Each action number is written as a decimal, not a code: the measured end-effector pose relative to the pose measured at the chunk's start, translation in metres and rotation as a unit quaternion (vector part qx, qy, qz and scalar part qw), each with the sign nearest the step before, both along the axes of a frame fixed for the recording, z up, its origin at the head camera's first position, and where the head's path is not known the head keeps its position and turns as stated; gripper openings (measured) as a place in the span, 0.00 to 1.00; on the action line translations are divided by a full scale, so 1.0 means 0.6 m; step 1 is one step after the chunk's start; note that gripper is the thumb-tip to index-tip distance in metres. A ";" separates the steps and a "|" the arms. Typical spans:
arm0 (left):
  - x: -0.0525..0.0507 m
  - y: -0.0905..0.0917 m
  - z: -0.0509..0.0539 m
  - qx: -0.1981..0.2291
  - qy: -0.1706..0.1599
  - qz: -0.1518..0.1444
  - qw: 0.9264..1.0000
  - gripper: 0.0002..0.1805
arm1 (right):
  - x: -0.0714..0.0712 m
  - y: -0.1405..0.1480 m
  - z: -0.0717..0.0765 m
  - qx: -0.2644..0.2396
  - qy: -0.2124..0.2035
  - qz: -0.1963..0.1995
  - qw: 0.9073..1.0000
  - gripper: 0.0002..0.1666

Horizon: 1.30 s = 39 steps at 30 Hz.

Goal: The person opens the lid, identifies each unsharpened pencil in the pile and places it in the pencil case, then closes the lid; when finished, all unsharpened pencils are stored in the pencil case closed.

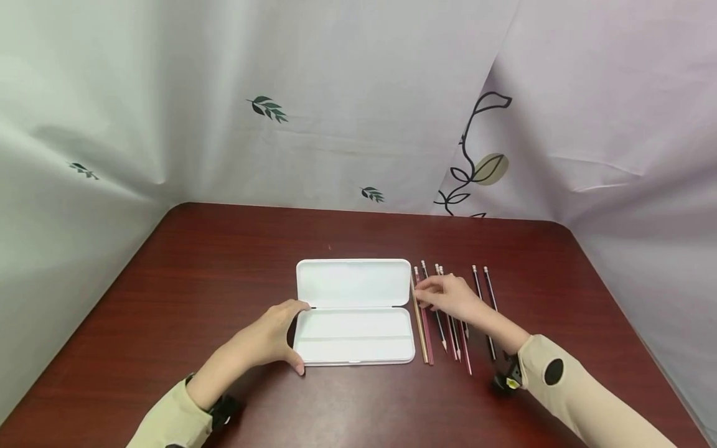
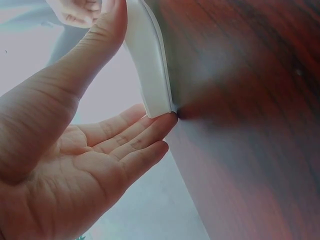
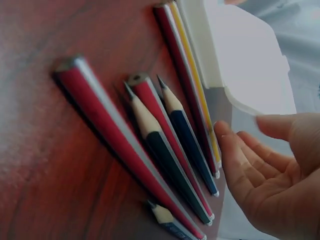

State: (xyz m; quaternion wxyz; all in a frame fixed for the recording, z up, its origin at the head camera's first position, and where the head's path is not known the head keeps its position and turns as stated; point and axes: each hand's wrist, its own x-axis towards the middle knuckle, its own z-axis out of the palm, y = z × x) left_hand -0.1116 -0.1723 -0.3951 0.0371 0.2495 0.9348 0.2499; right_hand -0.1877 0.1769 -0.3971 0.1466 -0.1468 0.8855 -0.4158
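Observation:
A white pencil case (image 1: 354, 350) lies unfolded on the table, its lid (image 1: 354, 283) tipped back and its inside bare. My left hand (image 1: 271, 333) grips the case's left end, thumb at the front corner and fingers at the back one. In the left wrist view, fingertips (image 2: 162, 122) touch the case's end. My right hand (image 1: 450, 295) is beside the case's right edge, over the pencils. In the right wrist view its index finger is at a yellow pencil (image 3: 192, 65), while the thumb (image 3: 275, 126) stands apart. A red pencil (image 3: 180, 55) lies alongside the yellow one.
Several red and dark pencils (image 1: 439, 323) lie roughly side by side right of the case, partly under the right hand. Two dark pencils (image 1: 490, 292) lie farther right, beyond the hand. A pale patterned curtain (image 1: 336, 155) hangs behind the dark red wooden table (image 1: 235, 249).

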 end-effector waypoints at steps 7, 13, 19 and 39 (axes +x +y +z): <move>0.002 -0.001 0.002 -0.006 -0.010 0.007 1.000 0.53 | 0.006 -0.014 0.000 0.072 0.080 -0.011 0.994 0.16; 0.001 0.003 0.004 -0.019 -0.027 0.015 0.999 0.53 | 0.000 -0.023 0.005 0.090 0.103 -0.044 0.990 0.14; 0.001 0.004 0.006 -0.021 -0.025 0.010 0.999 0.53 | -0.007 -0.028 0.002 0.089 0.065 -0.048 0.993 0.12; 0.003 0.005 0.007 -0.023 -0.012 0.006 1.000 0.53 | -0.033 -0.035 0.006 0.068 -0.048 -0.012 0.996 0.09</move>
